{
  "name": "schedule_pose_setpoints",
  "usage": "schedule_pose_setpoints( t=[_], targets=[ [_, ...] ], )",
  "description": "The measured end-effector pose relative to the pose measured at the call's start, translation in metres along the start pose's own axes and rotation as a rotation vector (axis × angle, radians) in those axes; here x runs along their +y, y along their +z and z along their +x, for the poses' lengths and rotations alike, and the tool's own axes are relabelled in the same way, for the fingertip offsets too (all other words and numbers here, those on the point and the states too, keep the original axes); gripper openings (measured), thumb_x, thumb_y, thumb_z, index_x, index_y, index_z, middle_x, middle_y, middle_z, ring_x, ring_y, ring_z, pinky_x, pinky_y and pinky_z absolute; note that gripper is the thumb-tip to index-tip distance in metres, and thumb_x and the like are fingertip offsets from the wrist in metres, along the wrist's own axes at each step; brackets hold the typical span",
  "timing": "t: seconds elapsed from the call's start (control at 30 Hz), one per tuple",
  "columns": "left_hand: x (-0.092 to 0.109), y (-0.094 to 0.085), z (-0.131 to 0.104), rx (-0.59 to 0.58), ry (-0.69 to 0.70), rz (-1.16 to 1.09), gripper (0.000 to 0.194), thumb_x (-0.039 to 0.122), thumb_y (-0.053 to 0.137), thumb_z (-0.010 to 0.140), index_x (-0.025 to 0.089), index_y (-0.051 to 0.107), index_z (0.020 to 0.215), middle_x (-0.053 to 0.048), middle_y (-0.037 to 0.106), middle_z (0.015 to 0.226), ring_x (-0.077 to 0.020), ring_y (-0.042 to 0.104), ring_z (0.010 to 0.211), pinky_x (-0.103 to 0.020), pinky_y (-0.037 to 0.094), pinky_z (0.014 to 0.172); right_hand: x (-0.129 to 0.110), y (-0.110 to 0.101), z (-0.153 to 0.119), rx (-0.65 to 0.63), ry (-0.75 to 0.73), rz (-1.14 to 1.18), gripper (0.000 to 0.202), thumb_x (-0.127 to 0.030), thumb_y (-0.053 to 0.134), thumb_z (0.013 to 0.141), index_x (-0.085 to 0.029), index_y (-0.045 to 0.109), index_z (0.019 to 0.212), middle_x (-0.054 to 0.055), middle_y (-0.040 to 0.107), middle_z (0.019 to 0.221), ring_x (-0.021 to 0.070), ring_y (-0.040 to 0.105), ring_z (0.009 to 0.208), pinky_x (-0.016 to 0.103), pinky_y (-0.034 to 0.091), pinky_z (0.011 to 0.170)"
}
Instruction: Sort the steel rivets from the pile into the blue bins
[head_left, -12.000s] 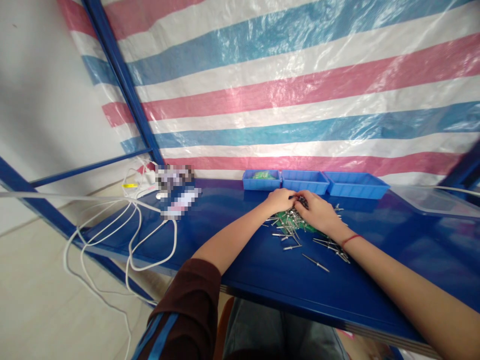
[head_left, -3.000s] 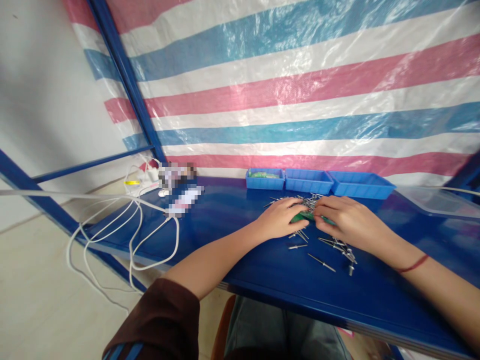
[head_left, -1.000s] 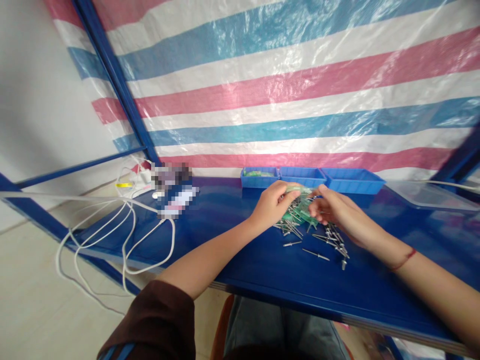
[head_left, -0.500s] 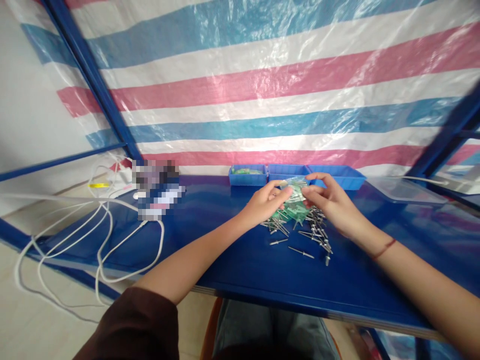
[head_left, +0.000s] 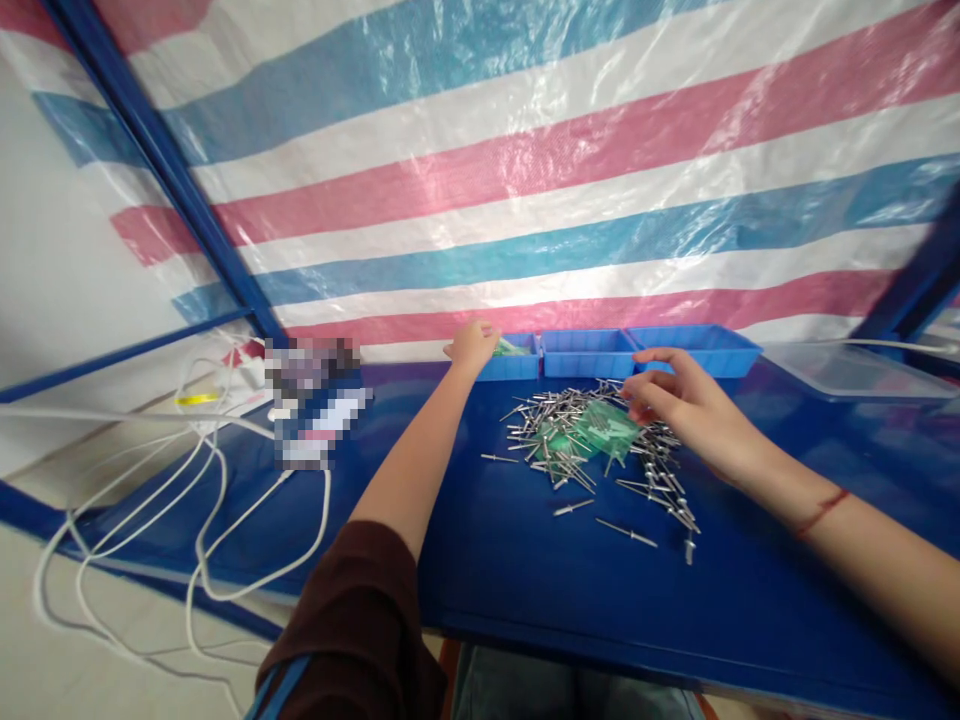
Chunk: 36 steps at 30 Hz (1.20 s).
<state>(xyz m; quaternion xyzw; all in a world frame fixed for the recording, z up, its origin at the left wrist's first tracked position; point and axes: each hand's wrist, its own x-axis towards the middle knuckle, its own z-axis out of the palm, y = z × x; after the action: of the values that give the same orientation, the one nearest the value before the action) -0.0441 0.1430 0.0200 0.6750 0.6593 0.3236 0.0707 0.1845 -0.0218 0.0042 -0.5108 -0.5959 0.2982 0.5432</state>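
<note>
Left hand (head_left: pixel 472 347) over left blue bin (head_left: pixel 511 369), right hand (head_left: pixel 679 405) beside pile of metal rivets (head_left: pixel 559 420)
Left grip partly hidden, cannot tell if pinching anything; right grip spread, fingers loosely bent; green packet (head_left: pixel 609 428) on the pile, near the right fingers; green contents (head_left: pixel 511 347) in the left bin; stray rivets on blue table (head_left: pixel 517 570) in front; middle bin (head_left: pixel 589 364) and right bin (head_left: pixel 709 360) behind, in a row

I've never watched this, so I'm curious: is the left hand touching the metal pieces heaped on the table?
Apart. The head view shows the left hand at the leftmost blue bin, with blue tabletop between it and the metal heap.
</note>
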Motion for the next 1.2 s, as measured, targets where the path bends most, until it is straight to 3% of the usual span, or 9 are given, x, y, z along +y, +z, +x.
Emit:
schedule_pose_setpoints(
  t=[0.13,0.2,0.3,0.43,0.53,0.7,0.9,1.07,1.2],
  targets=[
    [0.007,0.011,-0.018,0.133,0.057,0.244,0.04,0.048,0.052,0.08,0.027,0.059,0.114,-0.01,0.051,0.131,-0.0342,0.032,0.129,-0.051,0.03,0.101,0.005,-0.01,0.002,-0.161,-0.214,-0.384,0.011,-0.029,0.051,0.076,-0.02,0.056,0.081,0.001,0.06,0.066,0.0149,0.055,0.057,0.03,0.044,0.055],
    [0.006,0.013,-0.023,0.118,0.021,0.259,0.046,0.049,0.046,0.084,0.024,0.055,0.121,-0.014,0.049,0.132,-0.0327,0.036,0.127,-0.048,0.032,0.101,0.008,-0.013,0.001,-0.281,-0.359,-0.583,0.012,-0.026,0.049,0.076,-0.02,0.06,0.075,0.003,0.064,0.074,0.0173,0.058,0.066,0.033,0.046,0.064],
    [0.004,0.012,-0.025,-0.008,0.033,0.224,0.047,0.048,0.038,0.088,0.019,0.055,0.121,-0.015,0.053,0.127,-0.0308,0.041,0.124,-0.049,0.028,0.104,0.016,-0.01,-0.002,-0.353,-0.537,-0.79,0.023,-0.034,0.057,0.075,-0.02,0.064,0.091,0.008,0.066,0.092,0.0246,0.06,0.087,0.04,0.046,0.078],
    [0.008,0.001,-0.03,0.083,0.125,0.087,0.053,0.052,0.044,0.085,0.021,0.049,0.128,-0.015,0.041,0.141,-0.0374,0.021,0.137,-0.061,0.015,0.106,0.025,-0.003,-0.005,-0.365,-0.596,-0.917,0.035,-0.032,0.059,0.074,-0.018,0.062,0.106,0.012,0.063,0.104,0.0281,0.059,0.094,0.042,0.047,0.078],
    [0.019,-0.011,-0.048,0.068,0.306,-0.053,0.048,0.048,0.048,0.085,0.019,0.053,0.123,-0.015,0.049,0.133,-0.0338,0.033,0.132,-0.055,0.022,0.107,0.022,-0.002,-0.004,-0.333,-0.587,-0.878,0.024,-0.023,0.053,0.077,-0.018,0.065,0.098,0.011,0.067,0.096,0.0259,0.062,0.089,0.04,0.047,0.078],
    [0.034,-0.012,-0.104,-0.198,0.644,-0.412,0.042,0.043,0.057,0.083,0.019,0.056,0.117,-0.011,0.056,0.127,-0.0226,0.048,0.12,-0.04,0.032,0.106,0.001,0.0,-0.007,-0.157,-0.488,-0.664,0.023,-0.032,0.048,0.084,-0.021,0.067,0.089,0.008,0.07,0.087,0.0246,0.063,0.076,0.038,0.047,0.07],
    [0.04,0.003,-0.135,-0.464,0.519,-0.698,0.028,0.038,0.052,0.085,0.014,0.062,0.094,-0.006,0.067,0.092,-0.0166,0.062,0.086,-0.031,0.047,0.081,-0.015,0.007,-0.017,-0.096,-0.212,-0.343,0.03,-0.047,0.052,0.081,-0.02,0.064,0.078,0.002,0.061,0.062,0.0173,0.054,0.054,0.03,0.041,0.051],
    [0.043,-0.004,-0.138,-0.379,0.493,-0.731,0.023,0.036,0.052,0.085,0.015,0.06,0.082,-0.002,0.064,0.079,-0.0128,0.058,0.075,-0.028,0.045,0.075,-0.013,0.013,-0.018,-0.153,-0.091,0.03,0.037,-0.049,0.069,0.067,-0.02,0.063,0.089,0.003,0.067,0.075,0.0206,0.061,0.071,0.032,0.049,0.062],
    [0.045,-0.003,-0.136,-0.399,0.442,-0.763,0.027,0.04,0.051,0.086,0.017,0.062,0.096,-0.004,0.065,0.094,-0.0145,0.058,0.085,-0.027,0.044,0.077,-0.013,0.009,-0.02,-0.032,-0.197,-0.121,0.025,-0.045,0.067,0.071,-0.021,0.06,0.074,0.002,0.063,0.068,0.0194,0.058,0.064,0.033,0.047,0.06]
  ],
)
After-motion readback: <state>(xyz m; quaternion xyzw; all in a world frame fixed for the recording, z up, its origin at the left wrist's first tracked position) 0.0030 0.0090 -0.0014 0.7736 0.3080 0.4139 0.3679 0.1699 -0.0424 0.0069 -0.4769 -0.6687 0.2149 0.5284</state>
